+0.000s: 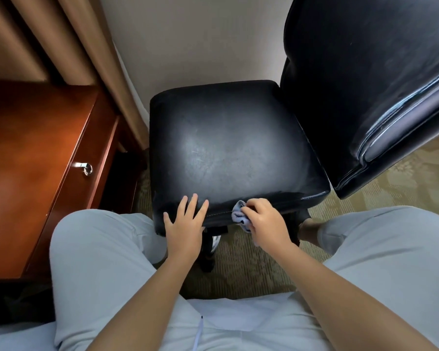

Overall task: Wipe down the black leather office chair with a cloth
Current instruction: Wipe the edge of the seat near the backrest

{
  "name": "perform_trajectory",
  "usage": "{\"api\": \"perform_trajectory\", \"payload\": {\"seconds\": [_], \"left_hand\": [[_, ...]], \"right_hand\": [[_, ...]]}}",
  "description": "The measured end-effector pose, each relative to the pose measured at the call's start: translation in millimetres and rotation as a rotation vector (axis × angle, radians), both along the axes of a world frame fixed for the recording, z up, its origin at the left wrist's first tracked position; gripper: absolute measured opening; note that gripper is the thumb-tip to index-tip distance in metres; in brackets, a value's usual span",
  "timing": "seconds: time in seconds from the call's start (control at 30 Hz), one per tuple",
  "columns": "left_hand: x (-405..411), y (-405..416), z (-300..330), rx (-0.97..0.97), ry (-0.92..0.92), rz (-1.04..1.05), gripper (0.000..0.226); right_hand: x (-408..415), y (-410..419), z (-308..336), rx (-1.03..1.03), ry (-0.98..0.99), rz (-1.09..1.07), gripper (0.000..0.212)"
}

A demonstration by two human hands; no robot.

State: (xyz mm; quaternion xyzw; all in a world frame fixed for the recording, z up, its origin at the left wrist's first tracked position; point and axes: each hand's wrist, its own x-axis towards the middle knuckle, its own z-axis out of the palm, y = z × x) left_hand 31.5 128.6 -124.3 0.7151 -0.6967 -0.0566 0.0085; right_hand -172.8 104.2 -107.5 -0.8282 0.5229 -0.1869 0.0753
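1. Black leather office chair (228,148) stands beside the reddish wooden desk (36,158).
2. Left hand (185,224) lies flat, fingers spread, on the chair's front edge.
3. Right hand (264,221) grasps a crumpled light-blue cloth (238,214), pressing it on that same edge.

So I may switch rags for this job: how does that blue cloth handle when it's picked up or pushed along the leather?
The cloth is probably soft and floppy: it bunches in folds in the right hand. It looks light, since the fingertips alone hold it. It should slide easily along the glossy seat edge.
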Motion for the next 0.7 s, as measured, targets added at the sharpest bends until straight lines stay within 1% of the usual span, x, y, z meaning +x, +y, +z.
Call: {"api": "perform_trajectory", "payload": {"seconds": [0.03, 0.1, 0.17, 0.23, 0.33, 0.37, 0.43, 0.5, 0.53, 0.57, 0.6, 0.67, 0.7], "left_hand": [[2.6, -0.2, 0.2, -0.001, 0.003, 0.013, 0.074], [5.5, -1.3, 2.2, 0.014, -0.006, 0.039, 0.076], [3.5, -4.8, 7.9, 0.062, -0.011, 0.065, 0.077], [-4.1, -10.3, 16.4, 0.095, -0.003, 0.054, 0.077], [-20.7, -14.9, 20.5, 0.085, 0.012, -0.112, 0.069], [-23.3, -16.3, 20.7, 0.095, 0.02, -0.158, 0.066], [-21.4, -19.7, 22.0, 0.114, 0.034, -0.175, 0.063], [-16.0, -20.6, 21.5, 0.128, 0.011, -0.188, 0.066], [-15.0, -19.3, 21.6, 0.138, -0.007, -0.2, 0.069], [-16.2, -17.2, 21.2, 0.148, -0.022, -0.204, 0.071], [-19.9, -15.5, 20.5, 0.155, -0.027, -0.2, 0.073], [-32.0, -14.0, 20.8, 0.171, -0.024, -0.192, 0.076], [-38.4, -15.0, 20.8, 0.176, -0.031, -0.211, 0.08]], "right_hand": [[-2.8, 0.1, -2.0, 0.014, 0.0, -0.026, 0.028], [-10.3, 0.5, -4.3, 0.073, -0.058, -0.198, 0.03], [-9.9, 0.5, -6.0, 0.055, -0.097, -0.308, 0.031], [4.5, 0.1, -2.6, 0.034, -0.11, -0.293, 0.03], [17.1, 2.5, -1.0, 0.078, -0.103, -0.198, 0.034], [12.4, 1.5, -1.5, 0.093, -0.105, -0.227, 0.034], [-5.0, -1.9, -6.0, 0.134, -0.138, -0.414, 0.026], [-20.6, -5.5, -12.1, 0.169, -0.145, -0.63, 0.025], [-22.3, -6.1, -12.3, 0.179, -0.138, -0.691, 0.026], [-20.1, -6.1, -10.8, 0.176, -0.132, -0.711, 0.027], [-15.0, -4.9, -8.1, 0.169, -0.134, -0.679, 0.028], [-8.3, -1.2, -4.5, 0.156, -0.134, -0.544, 0.03], [-8.8, 0.7, -2.6, 0.16, -0.14, -0.512, 0.032]]}}
